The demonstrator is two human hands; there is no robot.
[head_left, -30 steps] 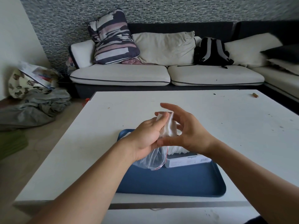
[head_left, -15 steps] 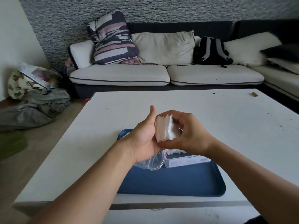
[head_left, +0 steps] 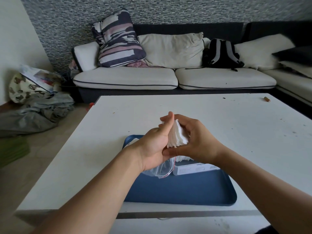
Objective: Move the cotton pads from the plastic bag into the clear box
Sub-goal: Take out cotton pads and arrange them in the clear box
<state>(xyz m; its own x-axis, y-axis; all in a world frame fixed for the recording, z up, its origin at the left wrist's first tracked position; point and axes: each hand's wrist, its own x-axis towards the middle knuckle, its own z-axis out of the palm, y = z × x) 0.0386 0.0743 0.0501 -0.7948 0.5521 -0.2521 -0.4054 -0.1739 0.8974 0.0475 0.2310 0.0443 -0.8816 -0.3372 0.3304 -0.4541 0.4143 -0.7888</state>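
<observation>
A stack of white cotton pads [head_left: 177,138] is held over the table between both hands. My right hand [head_left: 199,141] grips it, fingers curled over the top and thumb underneath. My left hand [head_left: 154,147] lies against the stack's left side with its thumb pointing up. The clear plastic bag [head_left: 163,170] with a red zip line droops from under my left palm; the fingers holding it are hidden. Just right of the bag, the clear box [head_left: 195,168] sits on the blue tray [head_left: 185,191], with white pads showing inside.
The white table [head_left: 236,125] carries a small brown object [head_left: 267,99] at its far right corner. Behind it stands a sofa [head_left: 152,78] with cushions and a black backpack [head_left: 221,54]. Clothes and bags [head_left: 33,102] lie on the floor at the left.
My right hand has drawn the pad stack fully out of the bag and tilted it. My left thumb has straightened against the stack, and the bag now hangs empty below.
</observation>
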